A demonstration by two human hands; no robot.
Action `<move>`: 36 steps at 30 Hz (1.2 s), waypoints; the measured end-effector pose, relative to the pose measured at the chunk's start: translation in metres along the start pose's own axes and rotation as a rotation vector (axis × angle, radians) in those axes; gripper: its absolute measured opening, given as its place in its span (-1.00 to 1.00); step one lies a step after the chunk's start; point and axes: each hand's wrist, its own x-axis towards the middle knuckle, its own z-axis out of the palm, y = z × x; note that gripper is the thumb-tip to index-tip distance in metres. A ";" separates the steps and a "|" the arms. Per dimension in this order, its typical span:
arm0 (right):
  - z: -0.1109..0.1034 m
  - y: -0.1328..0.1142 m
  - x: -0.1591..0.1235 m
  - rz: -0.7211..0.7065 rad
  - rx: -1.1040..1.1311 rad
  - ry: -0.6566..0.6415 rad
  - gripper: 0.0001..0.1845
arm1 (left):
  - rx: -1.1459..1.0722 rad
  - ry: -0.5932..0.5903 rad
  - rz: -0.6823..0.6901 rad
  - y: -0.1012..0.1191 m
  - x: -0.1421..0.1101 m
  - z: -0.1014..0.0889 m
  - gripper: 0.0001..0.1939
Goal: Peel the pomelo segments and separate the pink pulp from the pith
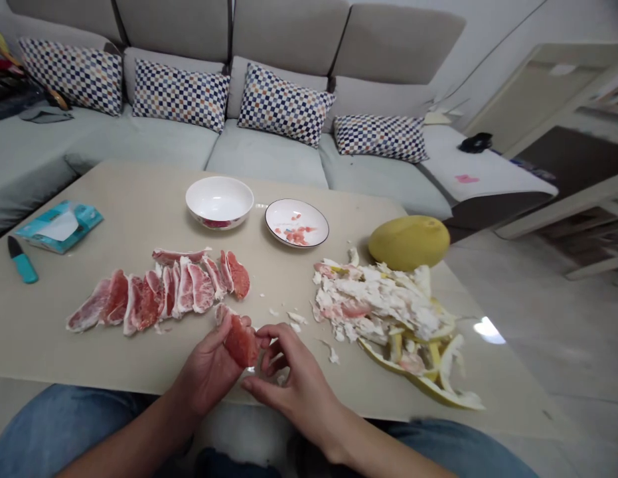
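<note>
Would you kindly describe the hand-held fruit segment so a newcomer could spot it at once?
Start at the beige table and find its row of reddish segments. The fruit segment is nearer the viewer, in the left hand; unlike those neighbours, it is held.

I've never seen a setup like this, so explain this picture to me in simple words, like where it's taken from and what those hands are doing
There is no machine arm here: these are a person's bare hands, seen from a camera worn on that person's head, looking forward and down. The left hand holds a red citrus segment; the right hand is at its edge. On the table lie more segments, a white bowl, a plate with red bits, a whole yellow fruit, a heap of peel, a knife and a teal packet.
</note>
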 end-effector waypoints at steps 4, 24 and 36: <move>-0.001 -0.001 0.006 -0.025 -0.006 0.018 -0.73 | 0.118 -0.050 0.021 -0.004 -0.004 -0.001 -0.93; -0.029 -0.010 0.020 0.088 0.069 -0.051 -0.72 | 0.479 0.036 0.049 -0.003 -0.006 -0.001 -0.76; -0.032 -0.004 0.023 0.343 0.552 -0.161 -0.68 | 0.389 0.065 0.041 -0.003 -0.004 -0.005 -0.80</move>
